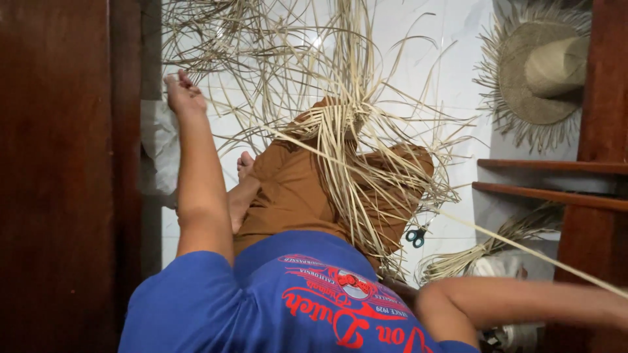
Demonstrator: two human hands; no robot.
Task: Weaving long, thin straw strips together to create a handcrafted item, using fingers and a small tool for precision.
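The half-woven straw piece (347, 131) rests on the person's lap. Its strips are light, springy and brittle; grip near the woven core. Left hand (183, 91) pinches a strand; right hand out of view.

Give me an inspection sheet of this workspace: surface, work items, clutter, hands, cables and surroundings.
Surface: white tiled floor, the person seated on it.
Work items: half-woven straw piece on the lap, loose strips fanning out; one long strip stretched towards the right edge.
Clutter: scissors, straw bundle, fringed straw hat.
Hands: left hand raised with fingers curled, grasp unclear; right hand out of frame.
Cables: nothing seen.
Surroundings: dark wooden panel on the left, wooden shelves on the right.
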